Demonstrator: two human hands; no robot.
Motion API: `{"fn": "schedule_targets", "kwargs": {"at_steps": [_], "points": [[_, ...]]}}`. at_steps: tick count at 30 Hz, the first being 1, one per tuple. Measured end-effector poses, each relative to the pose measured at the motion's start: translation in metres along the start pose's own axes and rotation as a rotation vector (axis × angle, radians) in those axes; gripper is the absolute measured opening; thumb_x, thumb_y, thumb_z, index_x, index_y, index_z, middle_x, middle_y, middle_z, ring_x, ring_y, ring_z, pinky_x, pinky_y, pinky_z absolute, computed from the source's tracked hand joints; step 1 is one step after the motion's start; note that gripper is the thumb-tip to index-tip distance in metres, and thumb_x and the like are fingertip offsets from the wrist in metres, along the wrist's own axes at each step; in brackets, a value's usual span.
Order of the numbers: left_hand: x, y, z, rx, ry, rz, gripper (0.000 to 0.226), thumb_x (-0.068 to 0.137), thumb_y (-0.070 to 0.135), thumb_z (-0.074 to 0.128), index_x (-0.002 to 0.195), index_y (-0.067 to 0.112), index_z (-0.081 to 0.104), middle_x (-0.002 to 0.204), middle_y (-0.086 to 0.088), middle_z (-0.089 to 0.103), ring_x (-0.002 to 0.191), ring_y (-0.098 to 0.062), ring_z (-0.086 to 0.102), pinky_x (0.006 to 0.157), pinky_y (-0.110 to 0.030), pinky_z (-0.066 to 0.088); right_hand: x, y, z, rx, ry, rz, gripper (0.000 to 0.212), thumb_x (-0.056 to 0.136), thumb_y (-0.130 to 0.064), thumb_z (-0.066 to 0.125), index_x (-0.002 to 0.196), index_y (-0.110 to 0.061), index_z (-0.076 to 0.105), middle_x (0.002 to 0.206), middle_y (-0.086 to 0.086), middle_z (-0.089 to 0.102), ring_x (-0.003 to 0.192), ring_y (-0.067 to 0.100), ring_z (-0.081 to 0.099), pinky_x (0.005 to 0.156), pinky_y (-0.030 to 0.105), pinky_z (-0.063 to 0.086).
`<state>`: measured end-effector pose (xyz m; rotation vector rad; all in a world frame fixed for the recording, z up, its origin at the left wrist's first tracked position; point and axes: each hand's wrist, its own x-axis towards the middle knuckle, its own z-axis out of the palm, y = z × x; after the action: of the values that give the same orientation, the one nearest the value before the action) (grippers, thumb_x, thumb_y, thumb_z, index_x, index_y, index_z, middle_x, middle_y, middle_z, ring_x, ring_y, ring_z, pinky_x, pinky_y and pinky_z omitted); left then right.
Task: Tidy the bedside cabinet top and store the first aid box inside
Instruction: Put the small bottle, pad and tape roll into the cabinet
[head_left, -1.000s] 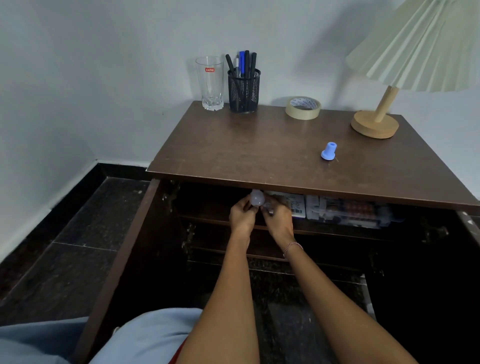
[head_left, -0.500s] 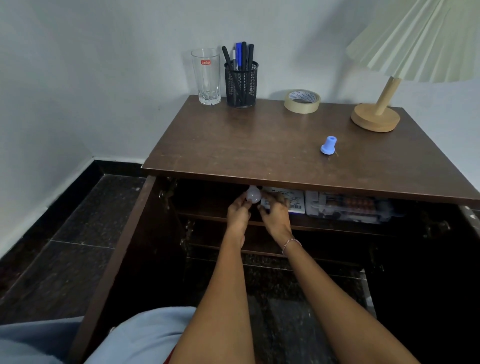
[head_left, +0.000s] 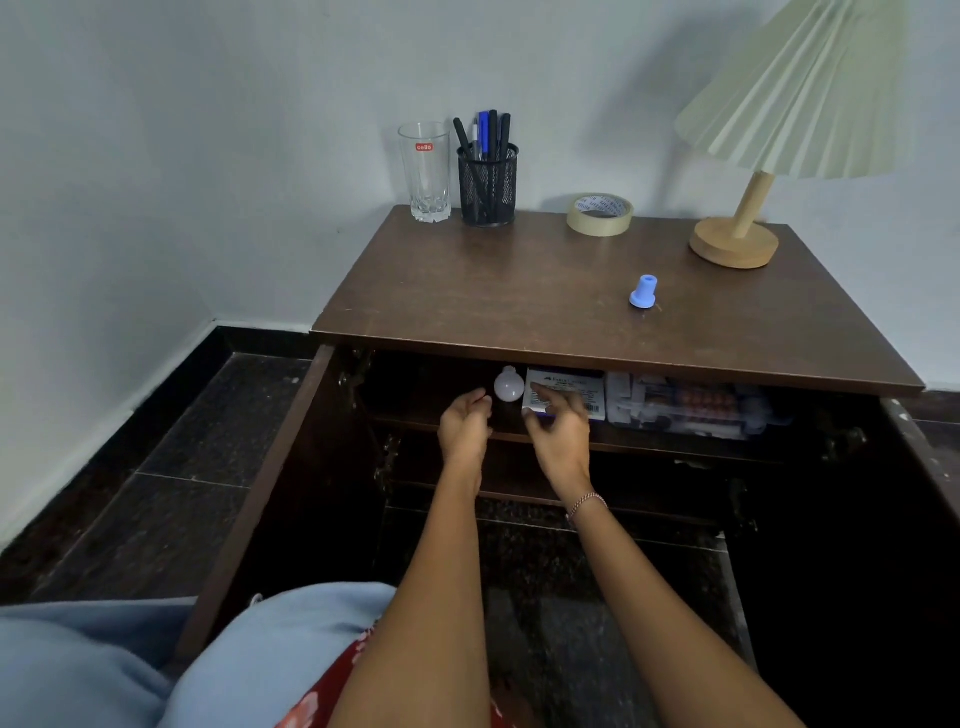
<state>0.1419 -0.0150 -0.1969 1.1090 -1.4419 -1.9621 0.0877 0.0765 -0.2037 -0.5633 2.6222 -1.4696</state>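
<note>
— What has changed in the head view since a moment ago?

— Both my grips were closed round the white bulb (head_left: 509, 384). Now they have let go, and it sits alone on the upper shelf (head_left: 405, 420) inside the cabinet, just left of a white carton (head_left: 582, 396). My left grip (head_left: 465, 423) hangs just beside the bulb, fingers loosely curled, pinching nothing. My right grip (head_left: 558, 434) is spread loose in front of the carton, and I can't tell whether it touches it.

— And the first aid box?

— I take the clear case to be the first aid box (head_left: 691, 408). It's on that same shelf, right of the carton, under the cabinet top (head_left: 493, 296). So the storing looks done.

— What's left?

— The top. The blue cap (head_left: 644, 293) stands alone towards the front right. The glass (head_left: 425, 171), pen holder (head_left: 487, 184), tape roll (head_left: 600, 214) and lamp (head_left: 735, 244) line the back.
</note>
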Motion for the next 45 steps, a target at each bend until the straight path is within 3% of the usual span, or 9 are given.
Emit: {"fn": "schedule_targets", "kwargs": {"at_steps": [4,9,12,19,25,31,36,42,45], "points": [[-0.019,0.017,0.005,0.080,-0.091,0.091,0.016,0.090,0.015,0.056,0.103,0.018,0.064,0.101,-0.002,0.068,0.097,-0.013,0.064,0.074,-0.024,0.050,-0.015,-0.010,-0.014,0.086,0.056,-0.022,0.037,0.088,-0.012,0.061,0.125,-0.011,0.059,0.127,0.010,0.050,0.115,0.027,0.052,0.101,0.039,0.045],[-0.056,0.036,0.002,0.092,-0.124,0.184,0.014,0.090,0.015,0.056,0.091,0.024,0.066,0.091,0.002,0.070,0.085,-0.004,0.066,0.066,-0.018,0.051,-0.046,-0.022,-0.041,0.149,0.095,-0.078,0.032,0.089,-0.009,0.060,0.120,-0.014,0.063,0.117,0.006,0.054,0.096,0.014,0.057,0.085,0.017,0.044],[-0.082,0.041,0.006,0.142,-0.161,0.250,0.013,0.092,0.019,0.056,0.097,0.023,0.067,0.090,0.001,0.071,0.089,-0.007,0.068,0.069,-0.020,0.054,-0.063,-0.030,-0.065,0.185,0.131,-0.134,0.028,0.090,-0.008,0.059,0.117,-0.013,0.065,0.113,0.004,0.057,0.098,0.014,0.059,0.088,0.021,0.048],[-0.115,0.067,0.022,0.096,-0.187,0.379,0.015,0.092,0.015,0.057,0.091,0.023,0.070,0.089,0.004,0.071,0.093,-0.007,0.067,0.079,-0.024,0.055,-0.050,-0.057,-0.120,0.219,0.261,-0.278,0.022,0.091,-0.006,0.056,0.107,-0.014,0.069,0.101,-0.004,0.061,0.084,0.001,0.058,0.073,0.002,0.042],[-0.115,0.097,0.062,0.131,-0.298,0.339,0.019,0.093,0.017,0.055,0.107,0.015,0.068,0.111,0.000,0.067,0.107,-0.010,0.060,0.088,-0.025,0.050,-0.003,-0.063,-0.164,0.135,0.263,-0.160,0.028,0.092,-0.005,0.051,0.117,-0.007,0.064,0.110,0.008,0.064,0.095,0.016,0.062,0.085,0.016,0.042],[-0.094,0.119,0.100,0.269,-0.377,0.237,0.033,0.095,0.031,0.051,0.123,0.015,0.059,0.121,0.000,0.060,0.108,-0.010,0.053,0.100,-0.033,0.046,0.040,-0.063,-0.174,-0.010,0.123,-0.056,0.042,0.093,-0.005,0.049,0.134,-0.002,0.049,0.127,0.012,0.058,0.113,0.020,0.058,0.093,0.013,0.035],[-0.081,0.125,0.126,0.334,-0.372,0.198,0.041,0.099,0.026,0.043,0.137,0.011,0.046,0.143,-0.004,0.045,0.132,-0.017,0.041,0.112,-0.039,0.034,0.064,-0.062,-0.179,-0.050,0.066,-0.055,0.044,0.092,-0.006,0.053,0.136,-0.002,0.047,0.130,0.012,0.057,0.114,0.020,0.058,0.100,0.020,0.037],[-0.071,0.124,0.143,0.497,-0.420,0.243,0.040,0.098,0.023,0.044,0.136,0.011,0.047,0.138,-0.006,0.051,0.128,-0.019,0.046,0.111,-0.038,0.036,0.083,-0.062,-0.184,-0.058,0.075,-0.097,0.035,0.091,-0.007,0.057,0.126,-0.005,0.059,0.123,0.011,0.063,0.112,0.018,0.059,0.094,0.015,0.037],[-0.066,0.122,0.147,0.589,-0.432,0.313,0.038,0.096,0.018,0.049,0.133,0.010,0.052,0.132,-0.008,0.057,0.123,-0.021,0.052,0.108,-0.036,0.039,0.088,-0.059,-0.184,-0.079,0.042,-0.132,0.028,0.090,-0.008,0.058,0.116,-0.006,0.066,0.116,0.011,0.068,0.109,0.019,0.061,0.099,0.024,0.043]]}}
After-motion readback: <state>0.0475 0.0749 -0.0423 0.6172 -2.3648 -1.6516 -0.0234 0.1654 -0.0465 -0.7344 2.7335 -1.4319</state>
